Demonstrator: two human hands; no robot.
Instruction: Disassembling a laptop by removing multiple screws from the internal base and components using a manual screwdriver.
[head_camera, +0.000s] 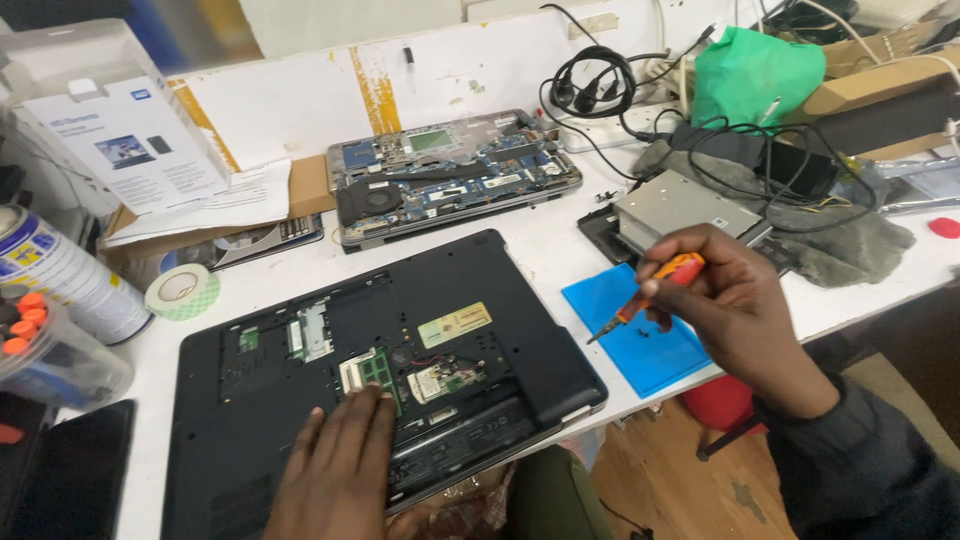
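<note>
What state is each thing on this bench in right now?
Black laptop: upside down, bottom cover off, boards exposed.
Second laptop: opened up, fan and board bare.
Screwdriver: in right hand, tip over blue mat.
Left hand: flat on the black laptop.
Tape roll: lying flat.

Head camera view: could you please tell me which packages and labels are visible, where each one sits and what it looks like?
Product box: far left, white card under a clear cover, small device pictures.
Sticker: on the upturned black laptop, beyond the left hand; rectangular, yellowish with green.
Spray can: left edge, lying cylinder, white, blue and yellow label.
</note>
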